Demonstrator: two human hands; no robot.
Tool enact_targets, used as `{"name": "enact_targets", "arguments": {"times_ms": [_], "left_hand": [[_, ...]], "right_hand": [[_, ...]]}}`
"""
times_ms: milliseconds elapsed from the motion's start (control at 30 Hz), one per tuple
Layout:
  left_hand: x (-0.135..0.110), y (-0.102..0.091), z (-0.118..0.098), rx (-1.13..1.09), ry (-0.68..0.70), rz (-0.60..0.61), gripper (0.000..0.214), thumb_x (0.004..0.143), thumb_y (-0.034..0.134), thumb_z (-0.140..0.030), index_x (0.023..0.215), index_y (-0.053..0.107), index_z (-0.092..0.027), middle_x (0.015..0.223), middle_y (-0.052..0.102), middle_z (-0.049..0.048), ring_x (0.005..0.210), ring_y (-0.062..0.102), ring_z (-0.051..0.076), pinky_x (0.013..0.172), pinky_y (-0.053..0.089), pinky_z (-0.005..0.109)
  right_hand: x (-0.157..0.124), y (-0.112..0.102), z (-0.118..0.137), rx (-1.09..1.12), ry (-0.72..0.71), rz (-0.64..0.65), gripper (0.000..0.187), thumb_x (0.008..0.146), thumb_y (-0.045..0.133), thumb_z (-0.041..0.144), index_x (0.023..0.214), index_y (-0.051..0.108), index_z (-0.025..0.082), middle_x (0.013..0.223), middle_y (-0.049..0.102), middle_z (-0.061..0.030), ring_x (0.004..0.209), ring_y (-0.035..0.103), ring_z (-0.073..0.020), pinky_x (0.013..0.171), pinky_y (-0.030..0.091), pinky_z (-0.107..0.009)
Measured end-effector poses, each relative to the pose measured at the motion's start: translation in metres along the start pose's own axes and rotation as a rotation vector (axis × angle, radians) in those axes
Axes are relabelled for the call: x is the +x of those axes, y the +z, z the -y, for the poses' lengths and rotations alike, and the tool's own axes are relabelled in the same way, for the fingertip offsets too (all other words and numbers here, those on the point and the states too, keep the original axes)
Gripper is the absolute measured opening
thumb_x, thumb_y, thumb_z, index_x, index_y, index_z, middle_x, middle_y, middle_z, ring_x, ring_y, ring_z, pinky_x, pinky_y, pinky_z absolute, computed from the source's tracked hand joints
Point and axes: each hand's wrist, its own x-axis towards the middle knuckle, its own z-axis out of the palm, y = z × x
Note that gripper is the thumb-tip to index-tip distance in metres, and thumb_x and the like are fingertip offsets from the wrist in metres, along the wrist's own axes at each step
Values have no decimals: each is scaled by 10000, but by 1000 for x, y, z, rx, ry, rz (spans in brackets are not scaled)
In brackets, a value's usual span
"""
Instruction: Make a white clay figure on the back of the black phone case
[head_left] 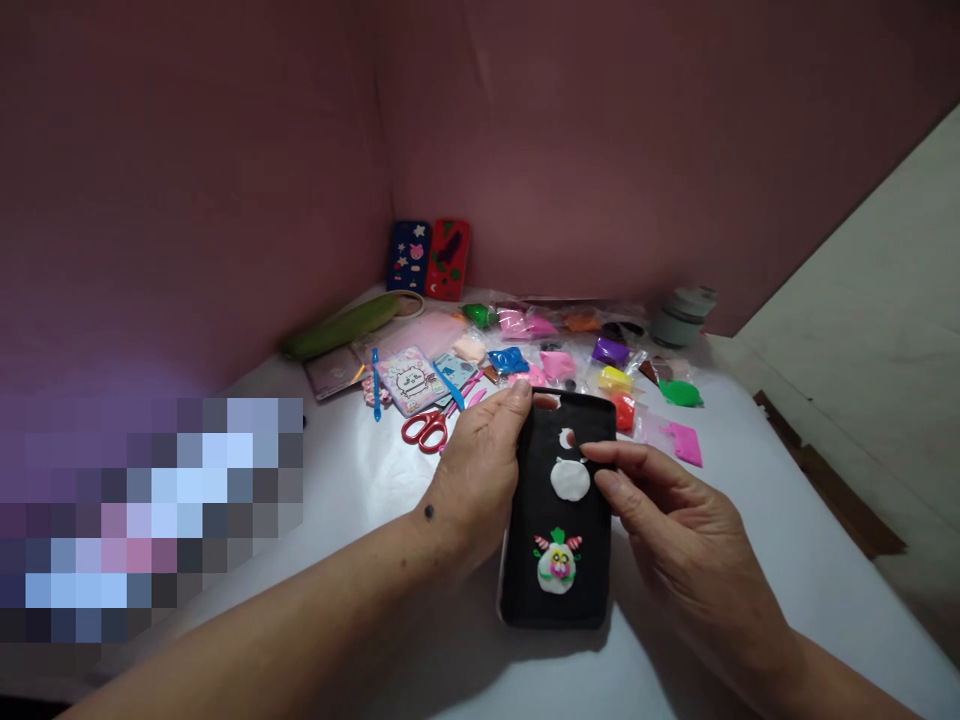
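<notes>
My left hand [480,470] grips a black phone case [525,600] along its left edge, thumb near the top corner. On the case's back lies a flat white clay piece [570,481], with small white points at its top. Above it is a small white and brown spot [568,439]. Lower down sits a clay figure [557,570] with a white body, striped red-and-white horns, green bits and a pink muzzle. My right hand [675,530] is at the case's right edge, index fingertip and thumb apart beside the white piece, with nothing visible between them.
Several bags of coloured clay, such as a blue one [509,361], lie behind the case. Red-handled scissors [425,432], a blue modelling tool [376,385] and a cartoon card [411,380] lie left. Blue [409,258] and red [448,260] decorated cases lean against the pink wall. A jar [681,317] stands back right.
</notes>
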Motion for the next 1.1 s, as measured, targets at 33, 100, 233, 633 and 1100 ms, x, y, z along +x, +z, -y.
{"name": "enact_targets", "arguments": {"times_ms": [33,100,233,633,1100], "left_hand": [[0,1,-1,-6,-11,3,411,865,487,-543,1001,652,-192,786,697,48,657,626,153,607,489,261],[-1,3,-4,-17,-32,-1,401,857,503,-540,971,651,-186,765,695,46,634,619,149,589,491,257],[-2,6,-8,-24,-50,-17,407,852,509,-544,909,654,-167,732,689,48,628,622,144,566,492,236],[-4,8,-10,27,-56,-11,345,881,489,-470,868,645,-163,723,676,43,625,598,133,559,467,223],[-4,6,-6,43,-39,-5,373,865,497,-511,852,656,-173,720,658,31,606,580,126,558,450,227]], "right_hand": [[0,0,1,8,4,-1,138,803,689,330,935,723,308,890,715,16,822,625,-171,732,498,-295],[1,1,2,20,5,-6,120,794,700,321,912,720,308,872,706,23,809,617,-162,723,492,-285],[3,0,1,7,2,-18,92,780,717,316,871,714,300,861,687,29,795,596,-149,711,472,-270],[1,-3,-6,-10,-3,4,65,799,694,334,834,693,279,817,643,16,777,558,-173,701,432,-303],[1,-3,-6,24,-12,38,80,825,674,317,903,688,324,893,642,33,825,558,-156,734,426,-289]]}}
